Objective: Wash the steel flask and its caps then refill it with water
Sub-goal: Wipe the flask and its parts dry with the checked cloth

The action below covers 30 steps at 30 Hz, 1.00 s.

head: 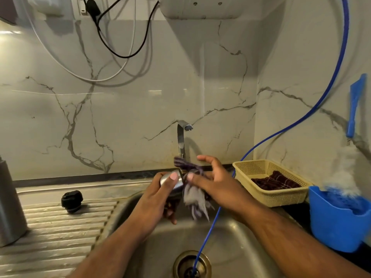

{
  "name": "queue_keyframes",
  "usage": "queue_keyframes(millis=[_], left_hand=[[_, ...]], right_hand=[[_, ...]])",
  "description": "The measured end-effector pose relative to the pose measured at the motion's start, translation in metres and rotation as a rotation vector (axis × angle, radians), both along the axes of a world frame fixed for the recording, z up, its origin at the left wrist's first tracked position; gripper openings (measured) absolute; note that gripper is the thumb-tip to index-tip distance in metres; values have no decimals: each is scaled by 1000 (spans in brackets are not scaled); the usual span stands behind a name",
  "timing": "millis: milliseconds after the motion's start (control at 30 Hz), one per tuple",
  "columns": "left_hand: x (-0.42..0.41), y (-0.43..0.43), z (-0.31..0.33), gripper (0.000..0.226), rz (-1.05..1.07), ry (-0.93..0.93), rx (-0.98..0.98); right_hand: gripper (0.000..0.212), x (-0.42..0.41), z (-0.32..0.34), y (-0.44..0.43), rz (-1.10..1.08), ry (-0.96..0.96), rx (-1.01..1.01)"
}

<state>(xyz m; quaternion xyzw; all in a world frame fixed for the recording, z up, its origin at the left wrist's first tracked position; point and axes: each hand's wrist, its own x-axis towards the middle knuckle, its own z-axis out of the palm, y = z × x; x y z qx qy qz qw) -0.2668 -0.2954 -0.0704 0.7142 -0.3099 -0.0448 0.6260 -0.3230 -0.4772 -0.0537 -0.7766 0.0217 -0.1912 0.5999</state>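
Cloth [193, 194] pinched in my right hand [212, 183] to scrub steel cap [170, 182], gripped steady by my left hand [158, 199].

Flask [10, 201] far left on drainboard [56, 233]; cap [71, 201] right of it; basket [271, 181] right of sink [230, 247].

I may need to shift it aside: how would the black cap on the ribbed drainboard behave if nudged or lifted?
The black cap looks like small rigid plastic, so probably light and stiff. It sits slightly tilted across the ridges of the drainboard, so a nudge may rock it rather than slide it. Its round body could roll if tipped.
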Motion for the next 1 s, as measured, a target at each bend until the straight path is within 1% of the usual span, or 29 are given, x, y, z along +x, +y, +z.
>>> queue_keyframes(millis=[33, 67, 133, 167, 233, 267, 333, 400, 467, 500, 600, 667, 700, 733, 767, 833, 900, 933, 967, 1000], left_hand=[[0, 0, 0, 42, 42, -33, 16], [1, 1, 1, 46, 69, -48, 20], [3, 1, 2, 56, 87, -33, -7], [6, 2, 1, 60, 90, -21, -26], [7, 1, 0, 65, 98, 12, -39], [7, 0, -1, 67, 93, 28, -43], [7, -1, -1, 76, 74, 59, -47], [9, 0, 1, 88, 98, 70, -38], [12, 2, 1, 90, 163, 57, -31], [14, 2, -1, 88, 194, 56, -20], [11, -3, -3, 93, 187, 102, 54], [5, -4, -3, 96, 122, 150, 98], [2, -3, -1, 97, 85, 155, 117], [-1, -3, 1, 96, 52, 145, 139], [-2, -2, 2, 94, 31, 118, 166], [-5, -3, 3, 81, 45, 10, 219], [-4, -4, 0, 59, 76, -207, 225], [-3, -4, -1, 50, 59, -322, 231], [0, -2, -1, 44, 12, -424, 257], [3, -1, -1, 42, -29, -505, 305]], right_hand=[[52, -1, -2, 4, 75, 8, -29], [54, -1, -3, 8, 107, -13, -64], [55, -5, -2, 11, 119, -78, -146], [61, -6, -2, 13, 131, -95, -201], [82, -8, -5, 19, 138, -99, -335], [89, -8, -6, 21, 138, -115, -382], [93, -6, -9, 22, 141, -160, -418], [95, -6, -9, 20, 176, -162, -348], [92, -6, -8, 18, 221, -114, -279], [89, -6, -8, 18, 213, -88, -322], [70, -3, -9, 18, 43, -113, -726], [58, -5, -8, 19, -13, -135, -880], [53, -6, -8, 20, -19, -137, -901], [48, -7, -9, 20, -20, -134, -871], [44, -8, -9, 21, -16, -136, -766], [40, -7, -7, 22, 7, -115, -386], [45, -5, -4, 24, 25, -26, -2], [44, -3, -3, 23, 33, 22, 165], [42, -2, -2, 22, 38, 66, 313], [41, -2, 0, 21, 30, 110, 418]])
